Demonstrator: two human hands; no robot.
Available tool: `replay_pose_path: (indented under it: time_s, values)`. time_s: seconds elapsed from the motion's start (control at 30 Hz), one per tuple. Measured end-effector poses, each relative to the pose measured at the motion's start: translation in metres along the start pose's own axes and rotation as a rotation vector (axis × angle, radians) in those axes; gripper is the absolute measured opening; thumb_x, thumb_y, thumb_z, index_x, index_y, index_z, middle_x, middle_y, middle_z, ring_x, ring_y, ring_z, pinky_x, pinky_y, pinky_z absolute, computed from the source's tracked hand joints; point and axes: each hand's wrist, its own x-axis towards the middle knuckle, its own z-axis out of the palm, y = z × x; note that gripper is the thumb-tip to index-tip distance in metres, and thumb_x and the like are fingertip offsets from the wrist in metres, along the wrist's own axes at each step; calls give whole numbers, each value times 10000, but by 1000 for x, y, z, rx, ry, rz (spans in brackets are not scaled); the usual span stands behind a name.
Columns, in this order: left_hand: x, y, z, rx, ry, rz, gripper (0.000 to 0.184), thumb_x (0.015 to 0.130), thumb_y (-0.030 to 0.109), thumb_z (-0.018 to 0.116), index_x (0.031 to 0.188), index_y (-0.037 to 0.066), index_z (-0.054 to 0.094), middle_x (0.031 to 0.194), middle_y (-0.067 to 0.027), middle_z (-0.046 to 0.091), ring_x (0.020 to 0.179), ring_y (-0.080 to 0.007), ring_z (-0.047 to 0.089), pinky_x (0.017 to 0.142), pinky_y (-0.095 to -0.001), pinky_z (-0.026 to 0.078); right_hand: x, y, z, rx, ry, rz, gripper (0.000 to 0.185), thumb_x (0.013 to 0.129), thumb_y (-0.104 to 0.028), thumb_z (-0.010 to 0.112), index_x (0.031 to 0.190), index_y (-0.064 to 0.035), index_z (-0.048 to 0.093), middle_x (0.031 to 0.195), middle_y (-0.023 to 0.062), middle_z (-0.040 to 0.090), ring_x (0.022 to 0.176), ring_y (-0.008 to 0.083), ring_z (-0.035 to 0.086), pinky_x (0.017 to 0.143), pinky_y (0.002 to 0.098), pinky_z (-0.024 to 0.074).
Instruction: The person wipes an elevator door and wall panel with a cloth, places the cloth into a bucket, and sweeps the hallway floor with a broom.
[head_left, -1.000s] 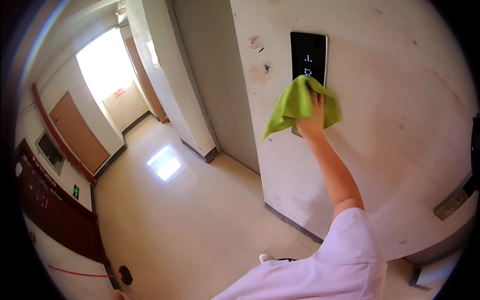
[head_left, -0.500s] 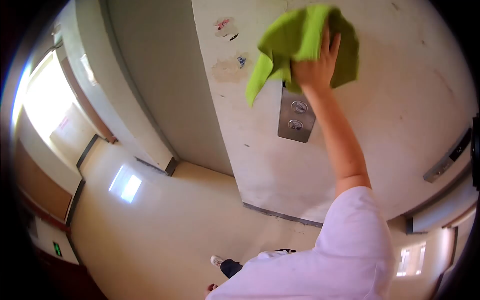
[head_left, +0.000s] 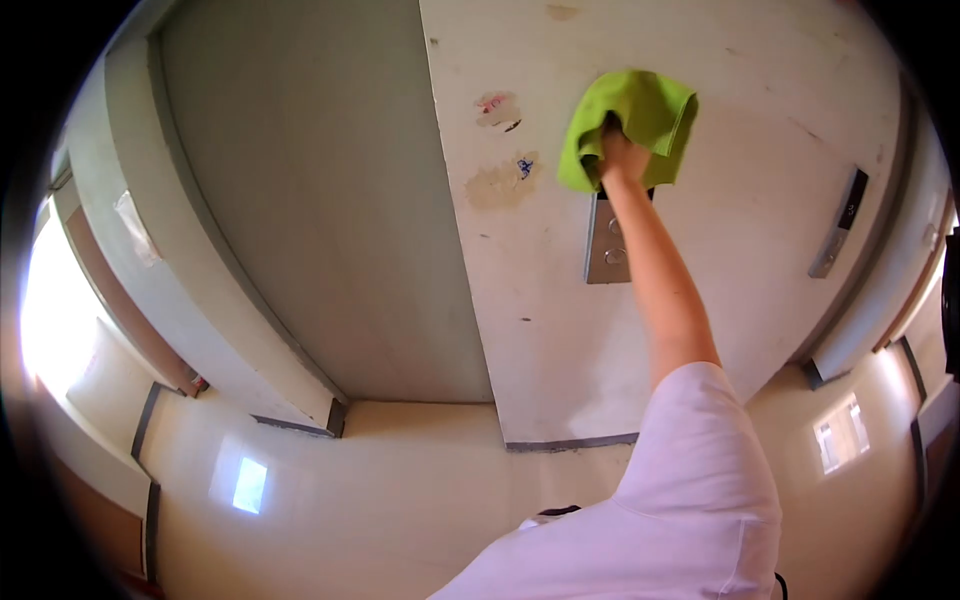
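Observation:
My right hand (head_left: 625,160) is raised against the pale wall (head_left: 560,340), gripping a bright green cloth (head_left: 645,105). The cloth bunches around the fingers and hides most of them. Its lower edge covers the top of a metal elevator call panel (head_left: 606,250), whose two round buttons show beside my wrist, partly behind the forearm. My left hand is out of view.
Left of the wall stands a large grey elevator door (head_left: 320,200). Another narrow metal panel (head_left: 840,225) is fixed farther right. Peeled patches (head_left: 505,185) mark the wall. Below lies a shiny beige floor (head_left: 390,490).
The cloth has folded closer around my right hand and sits lower over the panel's top. My view has shifted, showing more of the grey door. My left hand's fingertips have left the view.

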Motion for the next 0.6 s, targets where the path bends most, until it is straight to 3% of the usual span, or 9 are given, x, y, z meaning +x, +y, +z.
replay_pose_path:
  time_s: [0.03, 0.13, 0.17, 0.23, 0.27, 0.33, 0.47, 0.53, 0.6]
  values:
    - [9, 2, -7, 6, -13, 19, 374, 673, 339, 605, 895, 38, 584, 844, -150, 572, 792, -264, 536, 672, -350, 440, -13, -7, 2, -16, -36, 34, 365, 743, -202, 489, 1067, -37, 451, 1063, 138, 482, 986, 297, 437, 853, 375, 331]
    - [30, 12, -22, 17, -57, 81, 375, 673, 340, 604, 893, 38, 585, 841, -148, 573, 787, -262, 538, 665, -349, 442, -64, 29, 33, -476, 30, -398, 335, 760, -161, 467, 1066, -24, 448, 1058, 138, 480, 994, 295, 430, 840, 368, 336]
    - [37, 16, -23, 19, -69, 98, 375, 673, 341, 604, 893, 37, 585, 840, -147, 573, 785, -261, 538, 662, -348, 443, -74, 33, 30, -484, 43, -397, 335, 760, -161, 467, 1066, -24, 448, 1058, 138, 480, 994, 295, 430, 840, 368, 336]
    - [49, 21, -28, 23, -92, 122, 375, 673, 341, 604, 892, 37, 585, 837, -146, 574, 781, -260, 539, 657, -347, 444, -96, 27, 28, -97, -63, -284, 361, 741, -154, 497, 1077, -31, 446, 1066, 153, 468, 1009, 302, 419, 849, 363, 331]
    - [56, 24, -28, 23, -102, 133, 375, 673, 342, 604, 891, 37, 586, 836, -145, 574, 780, -259, 540, 655, -347, 445, -103, 18, 24, -95, -51, -289, 361, 741, -154, 497, 1077, -31, 446, 1066, 153, 468, 1009, 302, 419, 849, 363, 331]
    - [67, 26, -31, 24, -131, 140, 375, 673, 343, 603, 890, 37, 586, 834, -143, 575, 776, -257, 541, 650, -346, 447, -113, -9, 14, -90, -24, -532, 374, 732, -158, 522, 1080, -43, 446, 1077, 149, 454, 1011, 295, 419, 854, 366, 330]
    - [87, 33, -42, 25, -149, 131, 376, 674, 345, 603, 887, 36, 586, 829, -140, 576, 769, -254, 543, 640, -344, 450, -149, -66, 44, 86, 50, -591, 404, 728, -162, 547, 1100, -63, 427, 1101, 118, 440, 1021, 271, 417, 860, 368, 329]
    - [95, 33, -48, 6, -134, 113, 376, 674, 346, 603, 886, 36, 587, 827, -139, 576, 765, -252, 544, 635, -343, 451, -167, -99, 78, 799, -226, -357, 449, 745, -191, 550, 1144, -72, 381, 1114, 88, 431, 1038, 241, 406, 875, 358, 324]
    - [99, 30, -56, -8, -109, 81, 377, 674, 347, 602, 885, 35, 587, 824, -137, 576, 761, -251, 545, 630, -342, 453, -194, -128, 116, 1563, -597, 278, 508, 746, -215, 562, 1178, -70, 338, 1138, 79, 411, 1063, 217, 382, 890, 339, 317]
